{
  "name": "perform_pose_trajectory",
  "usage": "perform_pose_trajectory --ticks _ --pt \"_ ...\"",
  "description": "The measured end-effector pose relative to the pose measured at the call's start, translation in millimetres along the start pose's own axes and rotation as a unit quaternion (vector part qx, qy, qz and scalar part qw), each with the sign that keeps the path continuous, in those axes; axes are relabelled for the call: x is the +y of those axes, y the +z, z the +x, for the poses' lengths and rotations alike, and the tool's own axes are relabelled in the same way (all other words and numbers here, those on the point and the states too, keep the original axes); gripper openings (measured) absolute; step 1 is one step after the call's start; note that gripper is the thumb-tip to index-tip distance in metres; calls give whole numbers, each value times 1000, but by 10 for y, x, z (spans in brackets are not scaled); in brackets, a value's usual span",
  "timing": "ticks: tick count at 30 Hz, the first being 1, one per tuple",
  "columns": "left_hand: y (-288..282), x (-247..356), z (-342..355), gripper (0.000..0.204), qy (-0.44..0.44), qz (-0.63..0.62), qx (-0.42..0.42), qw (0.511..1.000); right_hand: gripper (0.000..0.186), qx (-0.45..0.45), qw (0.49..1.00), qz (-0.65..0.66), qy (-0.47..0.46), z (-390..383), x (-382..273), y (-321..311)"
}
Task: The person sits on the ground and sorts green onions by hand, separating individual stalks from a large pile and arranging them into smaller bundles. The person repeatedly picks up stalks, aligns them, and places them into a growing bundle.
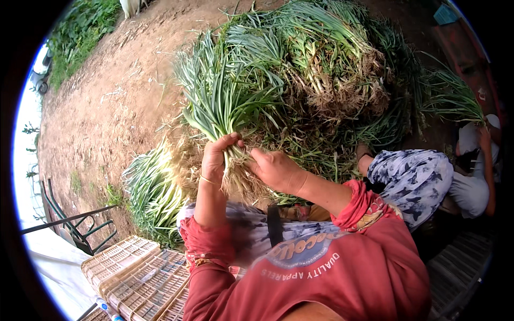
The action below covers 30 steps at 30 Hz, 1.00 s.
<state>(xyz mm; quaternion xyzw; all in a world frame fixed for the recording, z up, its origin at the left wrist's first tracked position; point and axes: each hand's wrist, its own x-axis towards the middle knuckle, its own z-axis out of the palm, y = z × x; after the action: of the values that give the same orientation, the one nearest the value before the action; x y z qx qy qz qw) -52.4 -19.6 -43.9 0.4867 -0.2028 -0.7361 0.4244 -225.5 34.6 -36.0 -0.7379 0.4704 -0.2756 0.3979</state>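
My left hand (217,156) grips a bunch of green onions (217,101) near its base, leaves fanning up and away from me. My right hand (278,170) pinches into the tangled, muddy roots (241,179) of the same bunch, just below the left hand. Both forearms come out of rolled red sleeves. A thin bangle sits on my left wrist.
A big heap of green onions with soil-caked roots (332,69) lies ahead on bare brown earth. A smaller laid-out pile (152,192) is at lower left. Stacked tan plastic crates (139,273) sit by my left side. Another person crouches at right (423,179).
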Motion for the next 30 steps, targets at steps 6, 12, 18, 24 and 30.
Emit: perform_pose_trajectory --ticks 6,12,18,24,30 --pt "-109 419 -320 10 26 -278 -99 955 18 66 998 17 -16 -319 258 100" --pt "-202 477 -497 8 43 -315 -89 944 21 181 961 195 73 107 577 -110" --pt "-184 380 -569 13 41 -202 -27 978 64 99 991 67 55 903 -10 -428" --pt "-284 362 -679 25 50 -74 3 996 32 47 999 -6 26 1131 -174 -382" --pt "-181 399 -870 25 81 35 -15 996 26 -74 997 9 12 1006 -98 -435"
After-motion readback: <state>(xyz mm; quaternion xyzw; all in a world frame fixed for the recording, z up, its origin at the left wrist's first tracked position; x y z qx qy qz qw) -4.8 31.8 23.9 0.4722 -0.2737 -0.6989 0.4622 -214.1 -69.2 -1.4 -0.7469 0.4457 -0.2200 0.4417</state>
